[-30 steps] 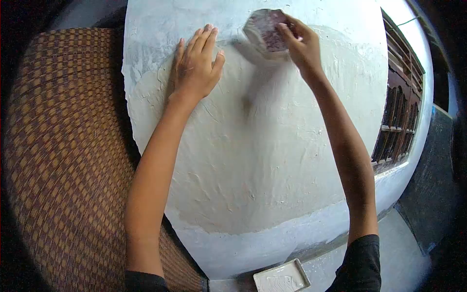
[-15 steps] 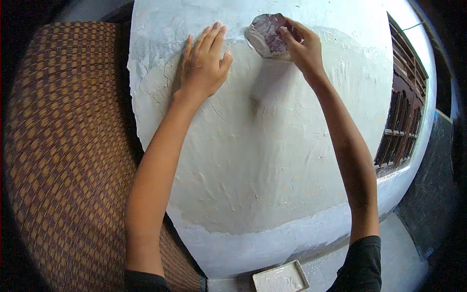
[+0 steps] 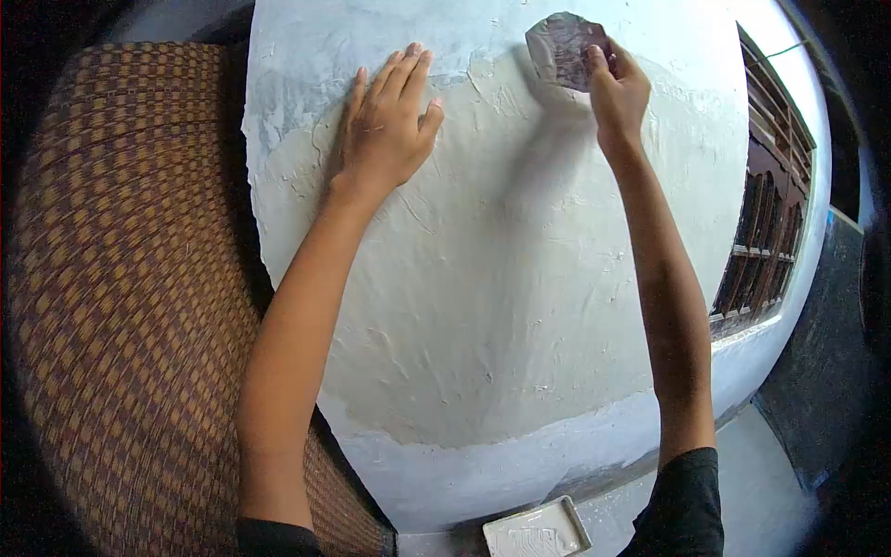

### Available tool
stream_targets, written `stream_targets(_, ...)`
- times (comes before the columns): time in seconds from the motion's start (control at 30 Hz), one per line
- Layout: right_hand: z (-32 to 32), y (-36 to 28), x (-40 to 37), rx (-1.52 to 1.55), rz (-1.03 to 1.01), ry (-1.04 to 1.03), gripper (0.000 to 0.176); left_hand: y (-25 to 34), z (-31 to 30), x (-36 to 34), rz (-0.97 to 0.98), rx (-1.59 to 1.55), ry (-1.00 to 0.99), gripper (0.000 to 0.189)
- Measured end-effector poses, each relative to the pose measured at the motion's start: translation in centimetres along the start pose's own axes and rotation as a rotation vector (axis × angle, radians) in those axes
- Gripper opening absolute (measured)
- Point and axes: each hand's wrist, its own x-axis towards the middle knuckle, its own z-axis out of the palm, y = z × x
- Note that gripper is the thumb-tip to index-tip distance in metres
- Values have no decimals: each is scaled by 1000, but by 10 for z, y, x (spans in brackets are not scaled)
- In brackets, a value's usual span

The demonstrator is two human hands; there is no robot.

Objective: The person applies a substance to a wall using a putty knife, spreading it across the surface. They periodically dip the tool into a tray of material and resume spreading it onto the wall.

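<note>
Pale coated wall (image 3: 483, 306) — right hand (image 3: 620, 93) pinched a smeared flat piece (image 3: 561, 52) by its right edge, bulk projecting left of the grip; left hand (image 3: 385, 130) rested unclenched against the wall.

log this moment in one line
left hand: spread on beige-smeared white wall | right hand: gripping flat grey-maroon piece | rectangular tray with whitish paste: below wall

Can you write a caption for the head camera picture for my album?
Left hand spread on the wall, right hand holding a flat piece, a tray below.
</note>
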Motion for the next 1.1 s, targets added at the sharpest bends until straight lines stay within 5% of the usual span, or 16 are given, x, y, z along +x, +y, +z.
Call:
stream_targets(0.13, -3, -17, -20, 29, -238, -273, 31, 0, 0, 1, -4, -12, 0, 55)
stream_targets(0.23, -6, 2, -13, -144, -166, -317, 35, 1, 0, 1, -11, -9, -15, 55)
stream_targets(0.43, -36, 12, 24, -145, 30, 133, 36, 1, 1, 0, -12, -3, -18, 56)
stream_targets(0.57, -13, 5, 4, 134, -76, -172, 37, 2, 3, 0, -11, -17, 2, 56)
stream_targets(0.7, 18, -21, -18, -11, -188, -296, 35, 2, 0, 0, -19, -20, -14, 56)
stream_targets(0.8, 26, -14, -11, 49, -165, -323, 34, 2, -2, 0, -13, -13, -17, 56)
stream_targets(0.9, 17, -11, 1, 3, 67, -103, 33, 2, -1, -2, -13, -11, -17, 56)
stream_targets(0.97, 17, -10, -2, 301, 147, -116, 34, 0, -1, -2, -10, -8, -14, 56)
stream_targets(1.1, 23, 0, -8, -13, -189, -225, 34, 2, -1, -2, -10, -20, -18, 56)
